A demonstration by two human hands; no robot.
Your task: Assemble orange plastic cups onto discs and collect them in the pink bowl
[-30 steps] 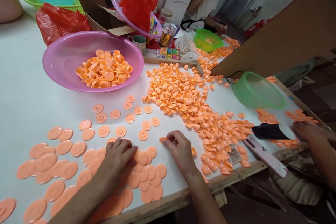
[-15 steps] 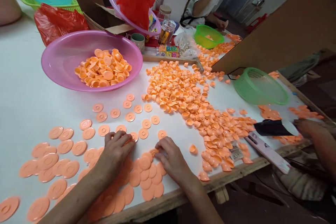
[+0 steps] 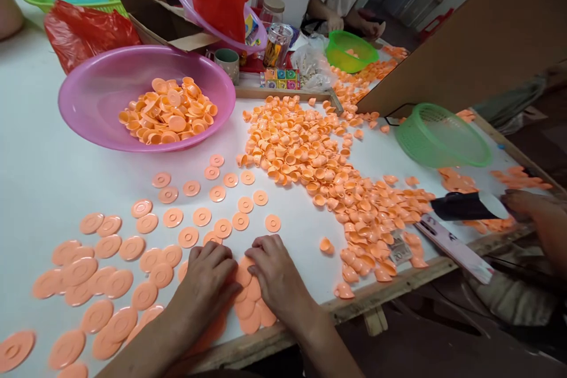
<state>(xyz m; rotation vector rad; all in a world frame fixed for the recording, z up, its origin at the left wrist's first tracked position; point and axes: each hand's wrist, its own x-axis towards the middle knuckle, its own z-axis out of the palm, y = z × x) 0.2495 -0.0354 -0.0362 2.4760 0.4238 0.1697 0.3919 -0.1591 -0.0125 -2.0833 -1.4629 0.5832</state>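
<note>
Orange discs partly hidden beneath left hand and right hand

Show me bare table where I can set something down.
The white table is bare left of the pink basin, between the cup pile and the pale green basket, and right of the right hand, short of one loose cup. Discs crowd around the left hand; cups crowd the pile.

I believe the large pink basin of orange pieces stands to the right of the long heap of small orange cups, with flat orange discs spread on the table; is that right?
Not quite: the head view shows the large pink basin to the left of the heap of small orange cups. The flat orange discs are indeed spread on the table.
</note>
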